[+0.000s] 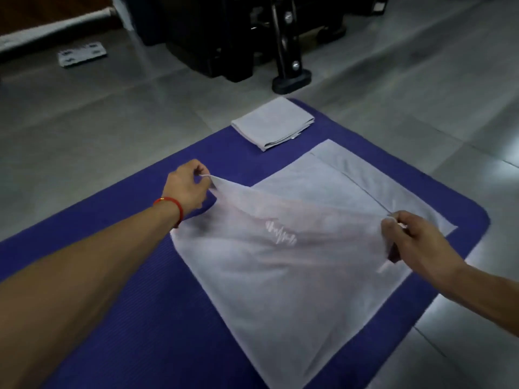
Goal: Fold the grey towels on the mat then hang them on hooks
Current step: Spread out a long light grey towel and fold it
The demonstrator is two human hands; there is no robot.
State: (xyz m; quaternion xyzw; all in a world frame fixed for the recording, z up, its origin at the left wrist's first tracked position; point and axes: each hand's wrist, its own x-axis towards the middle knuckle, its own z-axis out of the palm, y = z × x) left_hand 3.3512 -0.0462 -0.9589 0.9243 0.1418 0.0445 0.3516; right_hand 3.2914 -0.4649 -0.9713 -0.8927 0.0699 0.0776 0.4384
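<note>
On blue mat, head view: grey towel lies spread, one edge lifted mid-fold. Left hand pinches one raised corner; right hand pinches other, fingers clenched on cloth. Folded towel rests near mat's far edge, just beyond. Likely best practice: keep raised edge taut, carry both corners level, align with opposite edge, lower evenly. Hooks not in view.

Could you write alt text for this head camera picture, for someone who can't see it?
Two bare hands, left hand and right hand, each pinch a corner of a grey towel, lifting its edge over a blue mat on a tiled floor. A folded grey towel lies at the mat's far end, and a red bracelet circles the left wrist.
</note>
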